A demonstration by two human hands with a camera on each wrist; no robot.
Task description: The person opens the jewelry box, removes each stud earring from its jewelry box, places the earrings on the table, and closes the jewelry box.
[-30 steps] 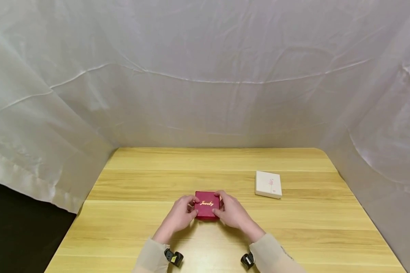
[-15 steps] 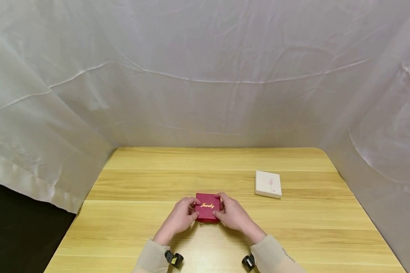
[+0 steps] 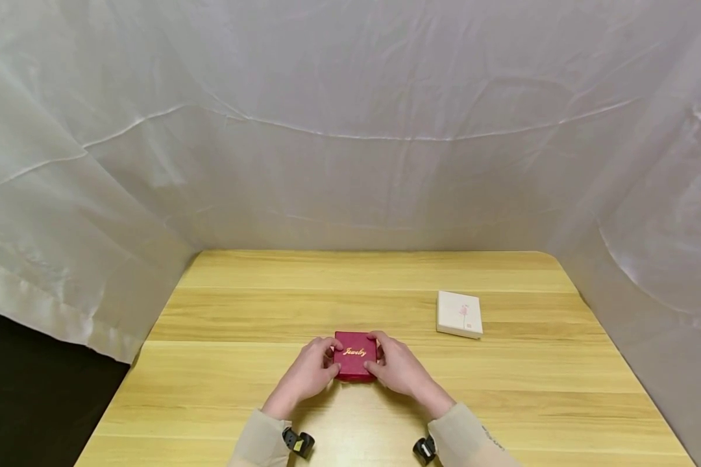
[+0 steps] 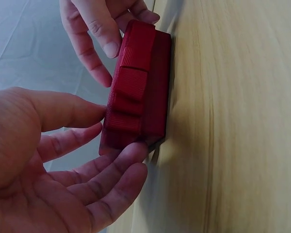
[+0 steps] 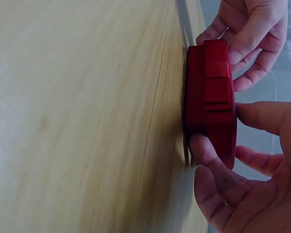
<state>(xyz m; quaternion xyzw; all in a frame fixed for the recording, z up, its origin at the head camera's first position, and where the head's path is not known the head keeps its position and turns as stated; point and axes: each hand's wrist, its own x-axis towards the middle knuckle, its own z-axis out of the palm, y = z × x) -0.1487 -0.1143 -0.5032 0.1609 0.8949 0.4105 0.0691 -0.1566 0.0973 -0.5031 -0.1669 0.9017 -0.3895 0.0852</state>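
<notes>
A dark red jewelry box (image 3: 355, 364), with gold "Jewelry" lettering on its lid, lies between both hands near the table's front. My left hand (image 3: 307, 371) grips its left side, thumb at the near corner and index finger on the top edge. From the other side my right hand (image 3: 400, 368) holds it the same way. A red ribbon bow (image 4: 131, 86) runs along the near face of the lid in the left wrist view. Below the lid, the box's lower part (image 5: 196, 92) shows in the right wrist view, close over the tabletop. The lid covers the inside.
Farther back on the right, a white box (image 3: 459, 315) with a pink flower print lies flat on the wooden table (image 3: 269, 295). Pale grey cloth (image 3: 350, 188) hangs behind the table and along both sides. Small black wrist cameras sit at both cuffs.
The jewelry box and both hands have shifted slightly toward the person since the earliest frame. Over the last half second they look the same. The white box stays in place.
</notes>
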